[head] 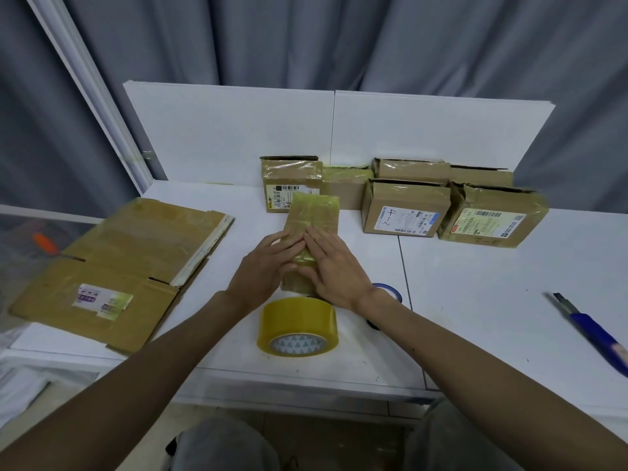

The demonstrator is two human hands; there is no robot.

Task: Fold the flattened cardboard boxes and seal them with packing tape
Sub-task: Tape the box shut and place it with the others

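A small taped cardboard box (314, 215) stands in the middle of the white table (492, 300). My left hand (268, 266) and my right hand (334, 266) lie flat on its near top, fingers straight and pressing down, fingertips meeting at the centre. A roll of yellowish packing tape (297, 326) lies on the table just in front of the box, between my wrists. A large flattened cardboard box (125, 266) lies at the left.
Several taped boxes (404, 207) stand in a row at the back against a white panel. A blue utility knife (591, 329) lies at the right. A blue tape roll (390, 290) peeks out behind my right wrist. An orange-handled tool (46, 244) lies far left.
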